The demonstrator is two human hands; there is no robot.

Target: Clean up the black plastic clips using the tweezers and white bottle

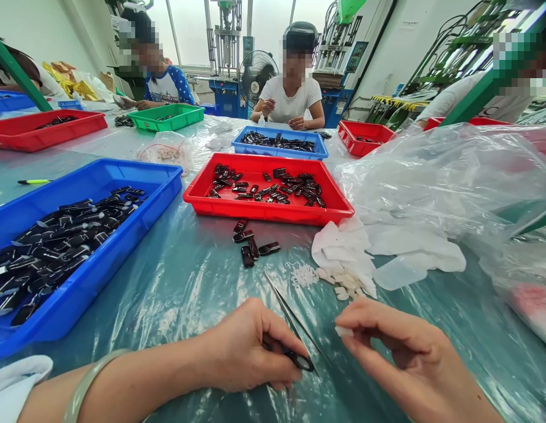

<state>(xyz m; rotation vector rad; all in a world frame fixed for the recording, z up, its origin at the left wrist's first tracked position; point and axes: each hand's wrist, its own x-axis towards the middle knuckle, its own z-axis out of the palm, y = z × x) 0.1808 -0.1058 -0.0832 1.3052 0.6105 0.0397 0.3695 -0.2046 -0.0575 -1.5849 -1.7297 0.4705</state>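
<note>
My left hand (259, 346) is closed round a small black part (301, 359) whose ring-like end sticks out past the fingertips. Metal tweezers (290, 311) lie on the plastic-covered table just beyond and beside it. To the right, my right hand (400, 352) pinches a small whitish piece (344, 331) between thumb and forefinger. Ahead of that hand are a pile of pale flat pieces (343, 282) and a heap of tiny white bits (304, 275). Several glossy black parts (248, 256) lie loose in front of the red tray (268, 215).
A blue tray (136, 235) full of black parts stands at the left. Clear plastic bags (431, 182) cover the right side. Farther back are another blue tray (279, 154), a green tray (167, 120) and people seated across the table. A pen (34, 182) lies far left.
</note>
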